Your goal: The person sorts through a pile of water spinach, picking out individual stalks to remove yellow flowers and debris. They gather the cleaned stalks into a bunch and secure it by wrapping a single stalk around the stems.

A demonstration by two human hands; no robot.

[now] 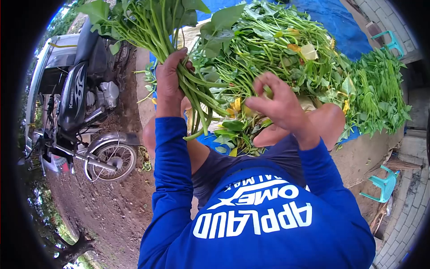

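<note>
My left hand (pixel 170 78) is closed round a bunch of long green leafy stems (pixel 154 33), leaves at the top and cut ends hanging below the fist. To its right, my right hand (pixel 278 99) is raised over my lap, slightly blurred, with its fingers curled. A small green piece shows between thumb and fingers. Behind it spreads a large loose heap of greens (pixel 277 54) with some yellow leaves. A yellow leaf (pixel 235 105) lies between my hands.
Neater bundles of greens (pixel 376 89) stand at the right on a blue tarp (pixel 345 24). A motorcycle (pixel 74 96) is parked at the left. Teal plastic chairs (pixel 384 184) are at the right, near a paved strip (pixel 410 210). My bent legs surround the near greens.
</note>
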